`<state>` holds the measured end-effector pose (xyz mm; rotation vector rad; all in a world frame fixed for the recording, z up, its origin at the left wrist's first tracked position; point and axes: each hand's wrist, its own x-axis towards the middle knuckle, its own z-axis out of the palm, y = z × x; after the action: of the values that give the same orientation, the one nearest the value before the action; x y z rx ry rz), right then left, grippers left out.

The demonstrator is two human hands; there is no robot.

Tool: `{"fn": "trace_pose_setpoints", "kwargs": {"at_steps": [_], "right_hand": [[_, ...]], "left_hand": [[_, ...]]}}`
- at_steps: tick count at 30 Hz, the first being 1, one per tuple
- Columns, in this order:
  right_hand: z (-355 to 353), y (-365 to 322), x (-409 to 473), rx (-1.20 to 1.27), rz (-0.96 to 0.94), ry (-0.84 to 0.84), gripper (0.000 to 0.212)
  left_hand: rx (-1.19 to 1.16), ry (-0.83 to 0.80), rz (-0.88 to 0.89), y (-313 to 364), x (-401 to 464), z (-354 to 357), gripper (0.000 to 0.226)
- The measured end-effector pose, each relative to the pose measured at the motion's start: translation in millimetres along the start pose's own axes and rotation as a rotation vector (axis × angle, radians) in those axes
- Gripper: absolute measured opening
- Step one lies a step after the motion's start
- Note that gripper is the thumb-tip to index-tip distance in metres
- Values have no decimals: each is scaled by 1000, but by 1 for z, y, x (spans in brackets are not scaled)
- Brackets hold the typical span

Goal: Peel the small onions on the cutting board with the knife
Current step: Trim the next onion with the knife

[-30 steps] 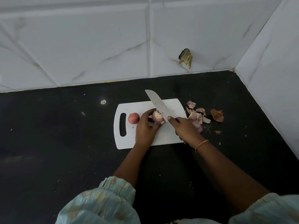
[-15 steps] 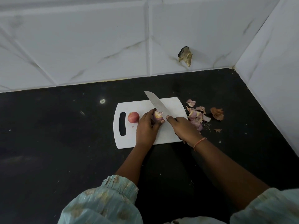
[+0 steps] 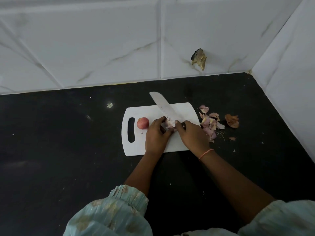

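Observation:
A white cutting board lies on the black counter. On its left part, beside the handle slot, sits a whole reddish onion. My left hand grips a partly peeled pale onion over the middle of the board. My right hand holds the dark handle of a knife. The blade points up and left and lies against the top of the held onion. The two hands almost touch around that onion, which they mostly hide.
A heap of pink and brown onion peels lies on the counter just right of the board. White tiled walls close the back and right side. A torn scrap sticks to the back wall. Small crumbs dot the counter.
My hands have closed together around the held onion, hiding more of it. The knife blade stays at the same angle against the onion. The whole onion has not moved.

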<state>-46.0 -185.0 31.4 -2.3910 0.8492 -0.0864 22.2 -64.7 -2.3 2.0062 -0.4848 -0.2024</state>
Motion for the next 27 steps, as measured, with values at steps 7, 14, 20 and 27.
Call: {"fn": "trace_pose_setpoints", "kwargs": {"at_steps": [7, 14, 20, 27], "right_hand": [[-14, 17, 11, 75, 126, 55, 41], [-10, 12, 2, 331, 25, 12, 36], [-9, 17, 1, -18, -66, 119, 23], [-2, 24, 4, -68, -89, 100, 36]], "left_hand": [[-52, 65, 98, -2, -1, -2, 56], [-157, 41, 80, -2, -1, -4, 52], [-185, 33, 31, 4, -4, -4, 55], [-192, 63, 20, 4, -4, -3, 54]]}}
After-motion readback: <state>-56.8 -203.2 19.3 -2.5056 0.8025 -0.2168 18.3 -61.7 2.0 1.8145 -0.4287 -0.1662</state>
